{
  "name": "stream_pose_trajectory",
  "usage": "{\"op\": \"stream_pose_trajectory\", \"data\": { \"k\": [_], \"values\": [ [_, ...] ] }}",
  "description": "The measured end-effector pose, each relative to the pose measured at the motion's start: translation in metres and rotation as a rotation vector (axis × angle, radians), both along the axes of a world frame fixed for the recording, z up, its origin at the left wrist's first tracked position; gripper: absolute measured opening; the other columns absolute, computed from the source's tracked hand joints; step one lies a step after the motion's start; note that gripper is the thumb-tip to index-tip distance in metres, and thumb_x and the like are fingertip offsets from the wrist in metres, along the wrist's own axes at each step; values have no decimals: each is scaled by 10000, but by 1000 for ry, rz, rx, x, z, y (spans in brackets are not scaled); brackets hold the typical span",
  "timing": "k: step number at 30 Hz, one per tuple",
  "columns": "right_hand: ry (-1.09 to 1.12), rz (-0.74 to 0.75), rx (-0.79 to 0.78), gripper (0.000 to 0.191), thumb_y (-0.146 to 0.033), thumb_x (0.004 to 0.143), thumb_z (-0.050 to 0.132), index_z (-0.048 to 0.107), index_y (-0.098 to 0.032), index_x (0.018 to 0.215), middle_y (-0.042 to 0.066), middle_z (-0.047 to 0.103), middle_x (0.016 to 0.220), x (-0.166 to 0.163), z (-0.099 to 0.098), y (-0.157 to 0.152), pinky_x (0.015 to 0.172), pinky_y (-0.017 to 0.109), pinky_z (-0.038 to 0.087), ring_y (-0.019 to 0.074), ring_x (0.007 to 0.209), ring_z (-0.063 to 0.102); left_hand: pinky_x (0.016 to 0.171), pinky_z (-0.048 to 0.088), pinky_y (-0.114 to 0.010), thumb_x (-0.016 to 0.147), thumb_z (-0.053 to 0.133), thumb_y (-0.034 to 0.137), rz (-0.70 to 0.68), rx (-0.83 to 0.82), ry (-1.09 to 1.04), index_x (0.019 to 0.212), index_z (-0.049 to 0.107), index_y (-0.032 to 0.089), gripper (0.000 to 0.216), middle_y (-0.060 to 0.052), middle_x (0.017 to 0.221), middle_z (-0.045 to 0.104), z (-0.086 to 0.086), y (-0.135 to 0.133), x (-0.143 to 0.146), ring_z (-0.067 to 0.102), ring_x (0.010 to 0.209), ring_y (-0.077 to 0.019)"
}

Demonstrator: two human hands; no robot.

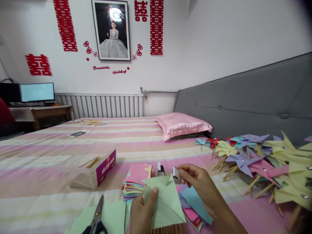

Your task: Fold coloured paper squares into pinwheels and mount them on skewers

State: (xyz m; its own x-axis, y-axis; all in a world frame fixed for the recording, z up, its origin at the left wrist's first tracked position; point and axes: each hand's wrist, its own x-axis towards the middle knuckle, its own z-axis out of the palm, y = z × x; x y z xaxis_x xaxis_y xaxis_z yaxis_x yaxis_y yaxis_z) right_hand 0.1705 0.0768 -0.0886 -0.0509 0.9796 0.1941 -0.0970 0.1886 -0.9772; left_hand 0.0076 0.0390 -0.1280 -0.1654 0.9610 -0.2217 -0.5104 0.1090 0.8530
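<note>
Paper square [168, 204], lower centre: pale green. Paper stack [136, 182], left of centre: pink uppermost; cream, blue and red edges beneath. Scissors [97, 213], lower left: navy handles, grey blades. Tub [106, 166], left: clear, with purple label. Bedspread [136, 149], across the frame: striped pink, white, beige, pale yellow. Pillow [184, 125], right of centre: plain pink. Pinwheels [265, 169], right: yellow, lavender, pink, blue, red. Headboard [248, 97], upper right: grey.

Can pass between plastic box [106, 167] and paper stack [136, 177]; blocked rightward by pinwheels [264, 167], ahead by perhaps two half-hidden small boxes [161, 170].
</note>
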Motion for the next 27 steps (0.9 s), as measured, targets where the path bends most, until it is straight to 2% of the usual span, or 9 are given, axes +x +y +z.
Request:
{"op": "stream_pose_trajectory", "data": {
  "k": [2,5,8,10,16,21,27],
  "values": [
    [-67,51,29,203,-306,730,634,658,-140,844,-5,594,643,4,3,-3,528,211,377,106,576,511,485,476,-270,519,780,372,8,-16,-19,695,662,107,339,-41,504,668,1,0,-2,627,492,-204],
    [-239,220,97,137,-226,742,616,675,-155,843,23,644,726,11,6,-7,627,243,432,141,684,564,488,483,-261,524,785,342,28,-29,-63,720,663,110,328,-43,523,681,4,0,-4,643,522,-208],
    [-342,387,122,193,-135,718,607,690,-172,888,37,670,784,14,4,-10,694,273,456,161,744,593,496,489,-258,525,788,337,20,-40,-117,749,674,115,336,-44,529,685,8,-1,-4,653,542,-212],
    [-351,445,104,241,-104,716,582,693,-183,914,35,671,789,14,1,-11,690,273,465,156,730,602,508,494,-261,535,783,349,-19,-33,-144,762,683,115,341,-45,530,687,11,-2,-3,657,555,-215],
    [-441,491,150,244,-66,697,560,729,-188,823,26,669,735,10,-1,-12,637,232,446,133,683,589,562,494,-275,587,755,356,-166,34,-145,755,699,102,310,-57,529,684,9,-3,-3,656,561,-215],
    [-487,523,166,168,-96,683,615,742,-174,761,36,686,712,11,2,-14,631,227,454,137,673,604,546,472,-269,584,750,375,-199,33,-81,737,698,111,310,-46,505,667,5,-4,-2,632,518,-197],
    [-453,551,95,91,-216,675,683,748,-182,728,26,696,658,10,5,-17,617,230,459,145,635,615,451,420,-246,482,766,480,-163,22,13,581,652,103,406,-45,455,621,-1,-2,0,556,415,-159]
  ]
}}
